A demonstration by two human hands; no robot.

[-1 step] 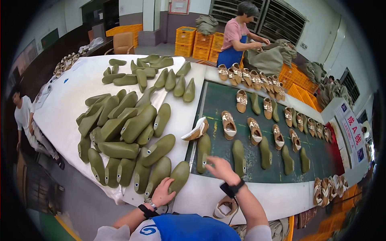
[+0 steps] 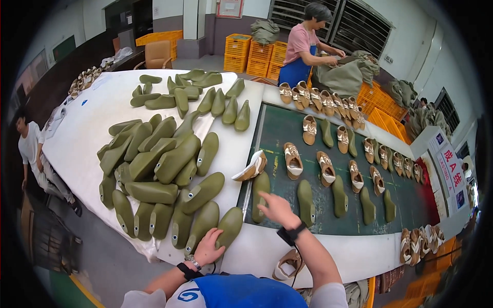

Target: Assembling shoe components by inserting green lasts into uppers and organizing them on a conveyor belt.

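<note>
One green foot shape (image 2: 229, 226) on the white table (image 2: 119, 88) lies at my left hand (image 2: 207, 249), a second shape (image 2: 260, 191) on the dark belt (image 2: 283, 122) at my right hand (image 2: 280, 210), both looking hard and slippery, so I'd hug their middles, though I can't tell if either hand grips.

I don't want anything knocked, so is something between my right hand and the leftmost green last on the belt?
Nothing visible: your right hand overlaps the last in view, contact unclear. The tilted shoe lies beyond its far end.
</note>
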